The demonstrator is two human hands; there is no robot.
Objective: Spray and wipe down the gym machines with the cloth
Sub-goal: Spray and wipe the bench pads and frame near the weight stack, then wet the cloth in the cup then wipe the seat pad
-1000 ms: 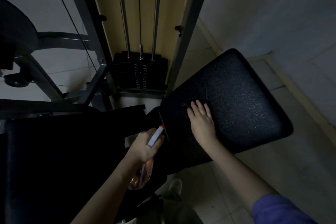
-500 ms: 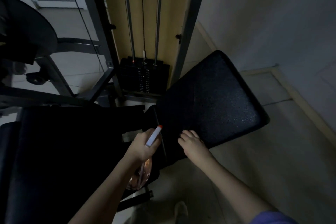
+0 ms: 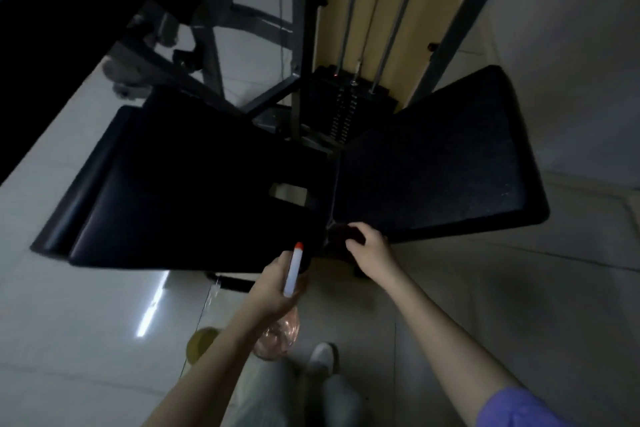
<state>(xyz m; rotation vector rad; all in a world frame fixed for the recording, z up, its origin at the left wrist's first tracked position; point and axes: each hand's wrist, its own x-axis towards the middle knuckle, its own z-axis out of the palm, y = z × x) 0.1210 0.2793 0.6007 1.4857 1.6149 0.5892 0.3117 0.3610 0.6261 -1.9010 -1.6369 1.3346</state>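
Note:
My left hand grips a spray bottle with a white nozzle, an orange tip and a clear pinkish body, held just below the near edge of the left black pad. My right hand curls over a dark cloth at the near inner corner of the right black textured pad. Most of the cloth is hidden under the fingers and lost in the dim light.
Behind the pads stands the weight stack with guide rods and a grey steel frame. More dark machine parts fill the upper left. A wall runs along the right. A yellow round object and my shoe are on the tiled floor.
My right hand slid from the middle of the right pad back to its near inner corner and curled over the cloth. The view pulled back; the spray bottle stayed in my left hand.

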